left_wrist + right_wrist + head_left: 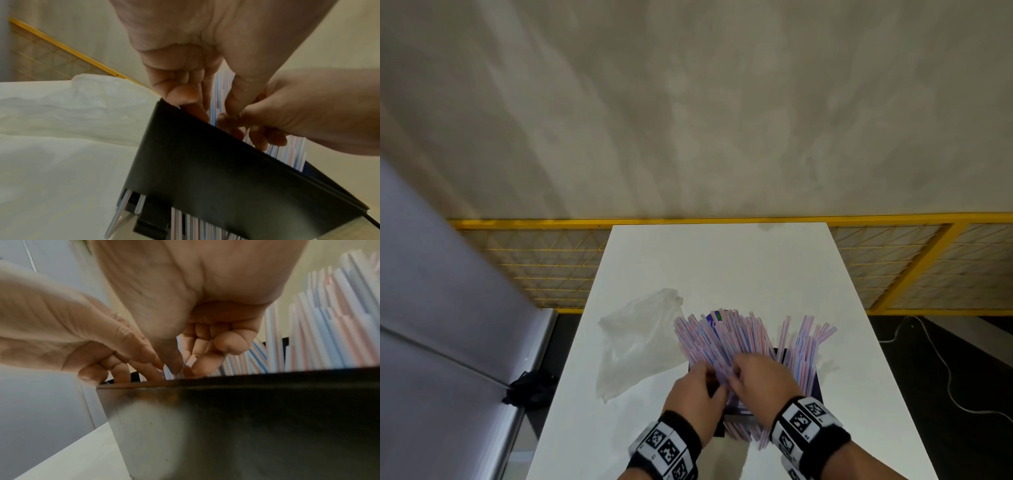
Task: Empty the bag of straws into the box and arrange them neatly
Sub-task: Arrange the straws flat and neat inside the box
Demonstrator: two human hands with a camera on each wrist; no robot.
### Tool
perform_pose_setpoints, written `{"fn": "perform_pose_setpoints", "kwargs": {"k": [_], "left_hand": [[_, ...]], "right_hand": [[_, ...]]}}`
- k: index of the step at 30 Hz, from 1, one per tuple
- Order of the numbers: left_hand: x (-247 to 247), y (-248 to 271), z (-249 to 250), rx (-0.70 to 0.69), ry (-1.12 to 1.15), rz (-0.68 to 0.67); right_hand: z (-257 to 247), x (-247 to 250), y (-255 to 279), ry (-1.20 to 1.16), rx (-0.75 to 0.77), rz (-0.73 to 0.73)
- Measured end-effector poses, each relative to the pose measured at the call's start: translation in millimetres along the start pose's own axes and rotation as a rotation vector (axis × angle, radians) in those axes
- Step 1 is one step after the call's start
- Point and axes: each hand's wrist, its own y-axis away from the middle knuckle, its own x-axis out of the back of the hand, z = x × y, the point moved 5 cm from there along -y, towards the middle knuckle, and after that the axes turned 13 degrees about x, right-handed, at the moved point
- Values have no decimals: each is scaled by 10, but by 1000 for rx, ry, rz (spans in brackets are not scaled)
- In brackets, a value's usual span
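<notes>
Fingers (180, 94) of left hand (693, 397) and right hand (762, 380) curl into straws (726, 337), pinching some; straws stand fanned in black box (205, 170) at desk (722, 260) 6 o'clock. Empty bag (635, 342) lies at box's 10 o'clock.

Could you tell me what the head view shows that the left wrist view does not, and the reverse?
Only the head view shows the whole fan of straws spreading past the far end of the box, the full white table, both wristbands and a dark bundle on the floor. Only the left wrist view shows the box's black side wall close up, with straw ends poking out beneath it. Both show the left hand and right hand working in the straws, the empty clear bag and the yellow mesh fence.
</notes>
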Motion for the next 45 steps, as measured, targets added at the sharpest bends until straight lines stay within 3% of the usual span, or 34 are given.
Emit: {"fn": "perform_pose_setpoints", "kwargs": {"k": [4, 11, 17, 22, 31, 34, 39, 45], "left_hand": [[-6, -16, 9, -13, -6, 32], [-1, -32, 4, 42, 180, -66], [13, 21, 99, -35, 297, -115], [51, 7, 118, -58, 280, -75], [245, 17, 118, -137, 239, 67], [360, 46, 151, -170, 256, 98], [481, 134, 263, -226, 397, 15], [428, 178, 260, -171, 527, -101]], "right_hand": [[8, 7, 19, -26, 11, -4], [-24, 24, 131, -202, 71, 51], [-20, 110, 173, -299, 87, 133], [-67, 172, 205, -332, 108, 175], [-109, 247, 296, -637, 81, 246], [-89, 224, 342, -582, 82, 201], [-57, 202, 380, -440, 117, 185], [86, 199, 380, -242, 160, 149]]}}
